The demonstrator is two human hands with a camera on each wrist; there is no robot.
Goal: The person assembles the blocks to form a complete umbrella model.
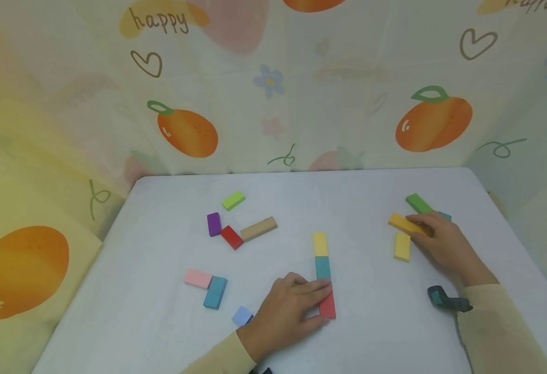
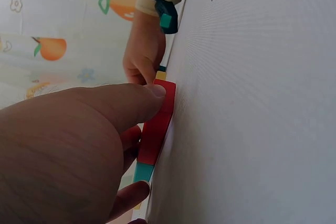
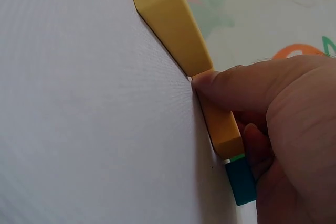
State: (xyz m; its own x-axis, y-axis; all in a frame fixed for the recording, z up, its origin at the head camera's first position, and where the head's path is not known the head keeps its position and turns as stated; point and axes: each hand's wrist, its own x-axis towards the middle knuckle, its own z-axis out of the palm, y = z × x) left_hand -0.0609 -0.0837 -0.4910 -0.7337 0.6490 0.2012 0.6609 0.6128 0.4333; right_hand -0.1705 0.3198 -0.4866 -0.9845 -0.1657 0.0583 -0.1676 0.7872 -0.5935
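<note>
In the head view, a column runs down the middle of the table: a yellow block (image 1: pixel 320 244), a teal block (image 1: pixel 322 267) and a red block (image 1: pixel 328 306), end to end. My left hand (image 1: pixel 284 306) pinches the red block, its thumb (image 2: pixel 152 95) at the near end and fingertips by the teal joint. At the right, my right hand (image 1: pixel 443 246) grips a long orange-yellow block (image 1: pixel 401 223) between thumb and fingers, low at the tabletop. Just below lies a shorter yellow block (image 1: pixel 401 246). Behind the hand are a green block (image 1: pixel 419 203) and a partly hidden teal block (image 3: pixel 241 181).
Left of the column lie a lime block (image 1: pixel 233 200), a purple block (image 1: pixel 214 224), another red block (image 1: pixel 231 237) and a tan block (image 1: pixel 258 229). Nearer are a pink block (image 1: pixel 198 278), a blue block (image 1: pixel 215 292) and a light blue block (image 1: pixel 242 315) beside my left wrist.
</note>
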